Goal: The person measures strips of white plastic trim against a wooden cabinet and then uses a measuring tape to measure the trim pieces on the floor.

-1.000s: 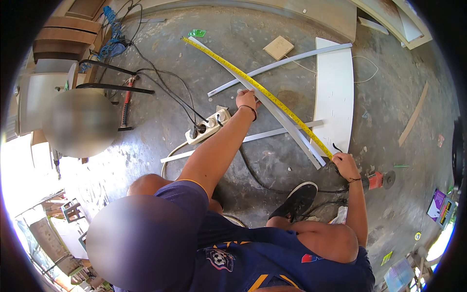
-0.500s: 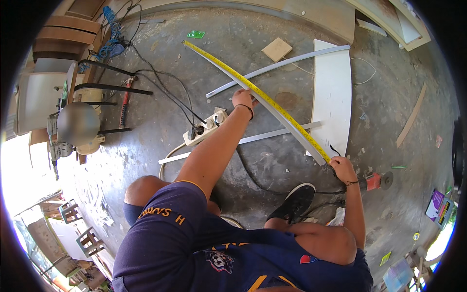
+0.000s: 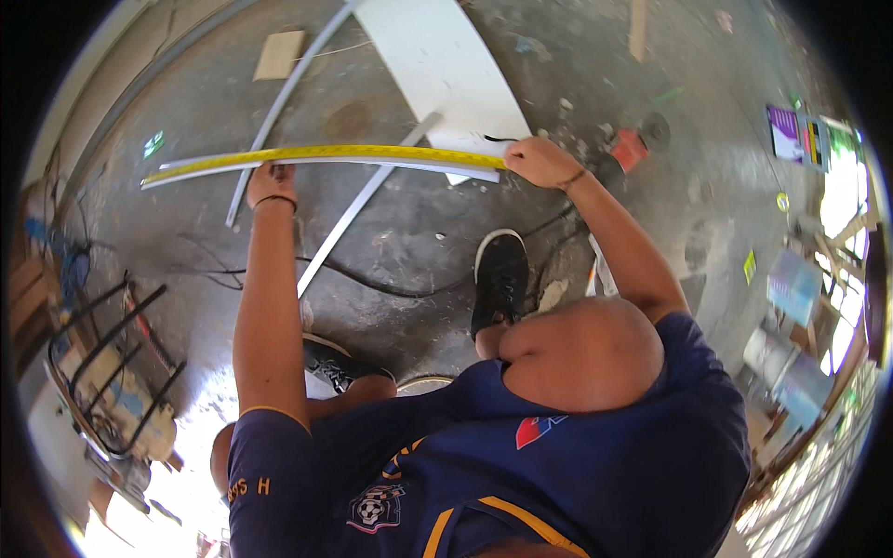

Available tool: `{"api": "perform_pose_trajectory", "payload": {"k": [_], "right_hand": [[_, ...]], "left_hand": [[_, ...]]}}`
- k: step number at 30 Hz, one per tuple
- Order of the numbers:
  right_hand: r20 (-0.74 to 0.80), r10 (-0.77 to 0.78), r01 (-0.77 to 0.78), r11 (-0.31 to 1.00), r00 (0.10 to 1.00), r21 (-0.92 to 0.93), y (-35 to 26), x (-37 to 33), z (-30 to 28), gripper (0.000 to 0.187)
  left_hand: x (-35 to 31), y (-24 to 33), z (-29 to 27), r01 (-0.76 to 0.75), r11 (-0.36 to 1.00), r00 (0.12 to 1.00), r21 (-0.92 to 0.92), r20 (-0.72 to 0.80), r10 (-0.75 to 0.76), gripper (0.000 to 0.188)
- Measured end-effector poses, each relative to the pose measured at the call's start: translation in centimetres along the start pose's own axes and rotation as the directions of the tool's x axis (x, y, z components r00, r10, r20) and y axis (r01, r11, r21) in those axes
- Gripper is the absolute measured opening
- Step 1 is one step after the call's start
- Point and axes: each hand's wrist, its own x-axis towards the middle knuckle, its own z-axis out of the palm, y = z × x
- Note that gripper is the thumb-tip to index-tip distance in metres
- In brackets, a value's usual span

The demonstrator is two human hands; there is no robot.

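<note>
A long yellow tape measure blade [image 3: 381,153] stretches left to right along a narrow light grey metal strip [image 3: 409,164], both raised above the floor. My left hand [image 3: 272,184] is closed around the strip from the near side, left of its middle; its fingertips are partly hidden. My right hand [image 3: 544,165] pinches the right end of the tape, fingers bent over it. The strip's right end stops just short of that hand. By the tape's left tip, the strip end sits slightly nearer to me.
Beneath lie a white board [image 3: 446,56], another metal strip [image 3: 288,102] and a third strip [image 3: 349,219]. A small wooden square [image 3: 278,56] is at far left. A red angle grinder [image 3: 629,151] rests beyond my right hand. Black cable [image 3: 391,286] crosses before my shoes [image 3: 500,279].
The view has turned, so the strip and tape now run nearly level across it instead of slanting. Both hands keep their grip. At the left end, tape and strip now show slightly apart.
</note>
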Motion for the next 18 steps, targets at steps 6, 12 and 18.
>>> {"api": "perform_pose_trajectory", "payload": {"k": [6,12,18], "right_hand": [[-0.004,0.059,-0.059,0.998,0.998,0.005,-0.2,-0.5,-0.2,0.023],[0.031,0.113,-0.115,0.992,0.993,0.061,-0.6,-0.4,0.0,0.02],[0.002,0.086,-0.086,0.996,0.996,0.017,-1.4,-0.3,-0.8,0.025]], "left_hand": [[-2.0,0.7,1.3,0.003,0.998,1.0,0.056,-0.024,-0.001,0.022],[-1.9,1.0,1.0,0.001,0.999,1.0,0.041,-0.024,0.0,0.022],[-1.9,1.1,1.0,-0.006,0.998,0.999,0.055,-0.031,0.007,0.023]]}}
